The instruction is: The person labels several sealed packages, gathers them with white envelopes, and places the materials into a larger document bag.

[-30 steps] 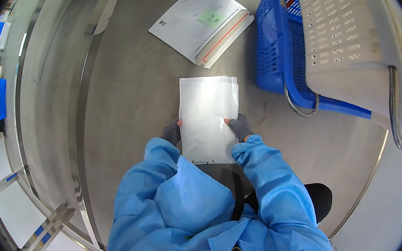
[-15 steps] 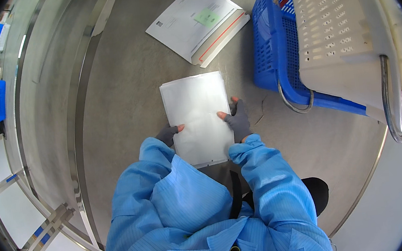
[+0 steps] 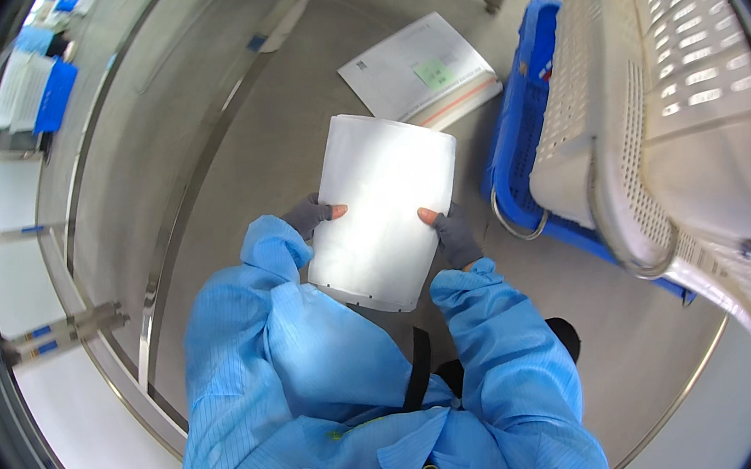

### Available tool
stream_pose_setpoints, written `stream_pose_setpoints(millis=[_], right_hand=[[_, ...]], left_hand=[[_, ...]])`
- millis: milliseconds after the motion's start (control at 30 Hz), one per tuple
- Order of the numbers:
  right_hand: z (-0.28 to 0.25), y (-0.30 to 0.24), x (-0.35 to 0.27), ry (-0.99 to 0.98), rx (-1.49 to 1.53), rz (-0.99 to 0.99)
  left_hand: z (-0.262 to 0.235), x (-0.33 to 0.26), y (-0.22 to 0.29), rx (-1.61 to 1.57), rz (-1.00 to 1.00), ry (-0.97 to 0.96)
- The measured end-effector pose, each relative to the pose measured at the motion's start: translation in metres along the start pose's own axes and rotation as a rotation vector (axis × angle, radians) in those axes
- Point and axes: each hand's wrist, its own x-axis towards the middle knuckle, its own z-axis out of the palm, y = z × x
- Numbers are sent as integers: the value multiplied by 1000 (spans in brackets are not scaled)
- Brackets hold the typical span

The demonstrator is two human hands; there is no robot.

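Both my hands hold a stack of white paper sheets in front of me, slightly curved and turned clockwise. My left hand is closed on its left edge, thumb on top. On the right edge my right hand grips it the same way. Both wear grey gloves with bare fingertips; the fingers beneath the sheets are hidden. Small dark marks line the near edge. Beyond the stack lies a white cardboard envelope with a green label and a red strip along its flap, its near corner covered by the sheets.
A blue basket stands at the right on the grey metal table, with a white perforated basket tilted in it. Metal rails run along the left. White panels and more baskets show at the far left.
The stack has risen off the table and turned clockwise, with both my hands still gripping its sides. My view has shifted, so the envelope and baskets appear moved.
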Motion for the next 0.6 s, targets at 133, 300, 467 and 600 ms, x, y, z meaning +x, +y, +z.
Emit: stream_pose_setpoints(millis=[133,300,467,600], right_hand=[[27,-47,-26,-40,56,-29],[30,-62,-29,-176,145,189],[20,-56,11,117,-41,-154],[-19,-17,47,318,-386,-247]], left_hand=[[11,-22,3,34,143,131],[26,-38,51,259,159,142],[-14,45,96,403,290,-49],[-68,168,156,299,547,272]])
